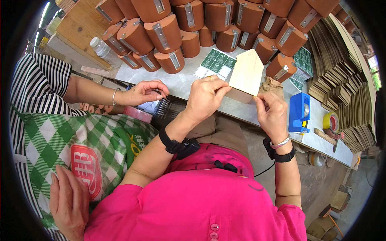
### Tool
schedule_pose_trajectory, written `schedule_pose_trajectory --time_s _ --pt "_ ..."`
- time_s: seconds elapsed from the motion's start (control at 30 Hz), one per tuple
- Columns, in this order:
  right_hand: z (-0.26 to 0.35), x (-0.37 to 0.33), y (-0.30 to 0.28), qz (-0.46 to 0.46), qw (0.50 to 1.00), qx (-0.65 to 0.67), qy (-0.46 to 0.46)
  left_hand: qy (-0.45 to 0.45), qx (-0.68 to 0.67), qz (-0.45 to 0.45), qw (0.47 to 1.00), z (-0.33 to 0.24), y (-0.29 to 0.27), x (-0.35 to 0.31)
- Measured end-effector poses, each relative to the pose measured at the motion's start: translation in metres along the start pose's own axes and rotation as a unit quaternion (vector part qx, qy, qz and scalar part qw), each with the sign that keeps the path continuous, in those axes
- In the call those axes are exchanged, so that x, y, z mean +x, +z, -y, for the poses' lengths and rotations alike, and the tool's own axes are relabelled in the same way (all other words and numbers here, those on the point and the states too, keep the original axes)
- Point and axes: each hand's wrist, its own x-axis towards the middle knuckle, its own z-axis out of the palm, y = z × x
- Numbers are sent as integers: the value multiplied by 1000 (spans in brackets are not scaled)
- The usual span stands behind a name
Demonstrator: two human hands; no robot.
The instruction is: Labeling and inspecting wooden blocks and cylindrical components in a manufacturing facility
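A pale wooden house-shaped piece with a pointed far end sits over the worktable, its near side a browner tone. My left hand pinches its near left corner between thumb and fingers. At the near right corner, my right hand has its thumb and curled fingers closed on the edge. A sheet of green and white labels lies just left of the piece. Beside my right hand is a crumpled brown cloth, partly hidden by the fingers.
Reddish-brown rounded blocks with metal strips are stacked across the back. A blue tape dispenser, yellow tape roll and hammer lie right, near stacked cardboard. At left, a co-worker's hand hovers by the table edge.
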Motion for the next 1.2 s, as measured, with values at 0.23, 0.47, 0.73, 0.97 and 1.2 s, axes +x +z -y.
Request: schedule_pose_trajectory --time_s 0.23,0.47,0.73,0.97,1.2 --pt "-1 -5 2 -10 1000 12 5 -15 -29 -8 999 4 3 -5" --pt "-12 -15 14 -41 996 64 51 -28 -66 -25 997 4 5 -12" --pt "-20 -14 13 -16 997 72 23 -31 -38 20 999 10 0 -4" --pt "-16 -10 14 -16 999 37 27 -20 -5 41 999 15 -3 0" --pt "-11 -10 18 -18 999 21 27 -18 -14 38 999 12 2 0"
